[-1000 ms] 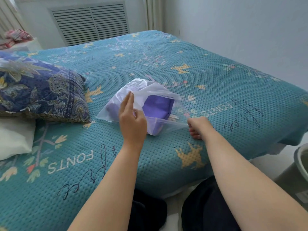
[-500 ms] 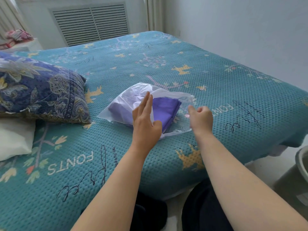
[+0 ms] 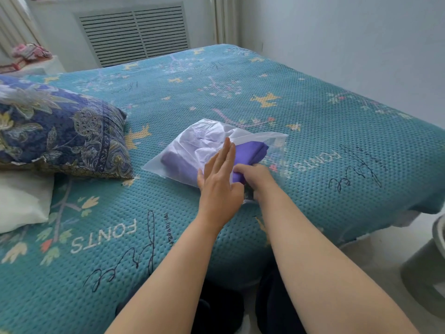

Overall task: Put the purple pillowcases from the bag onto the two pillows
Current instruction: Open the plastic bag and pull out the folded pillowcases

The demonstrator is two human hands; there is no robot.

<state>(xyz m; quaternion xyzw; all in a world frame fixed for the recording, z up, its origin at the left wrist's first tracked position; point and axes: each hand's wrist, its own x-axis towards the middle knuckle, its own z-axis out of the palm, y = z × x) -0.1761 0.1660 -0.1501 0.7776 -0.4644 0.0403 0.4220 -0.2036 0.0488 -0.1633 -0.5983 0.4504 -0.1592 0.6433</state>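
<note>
Head view, looking down across a bed (image 3: 313, 112) covered by a teal knitted spread with stars and the word FONTS. Near the middle of the frame lies a clear plastic bag (image 3: 207, 141), flat on the spread with its open mouth toward the lower right. Inside it sit the folded purple pillowcases (image 3: 250, 151); their far end shows only dimly through the crinkled plastic at the closed, left end of the bag, while the near end shows plainly at the mouth.

The left hand (image 3: 220, 186) lies flat and open on top of the bag, fingers straight and together, pointing toward the upper right of the frame, palm pressing the plastic down over the fold of cloth. It grasps nothing. The right hand (image 3: 256, 178) is just beside it at the bag's mouth, with the fingers curled onto the near edge of the purple cloth; the fingertips are hidden under the hand and the plastic, so how firm the grip is cannot be told.

At the left of the frame a blue paisley pillow (image 3: 62, 136) rests on the bed, well apart from the bag. Below it, at the left edge, a plain white pillow (image 3: 21, 201) pokes into view.
</note>
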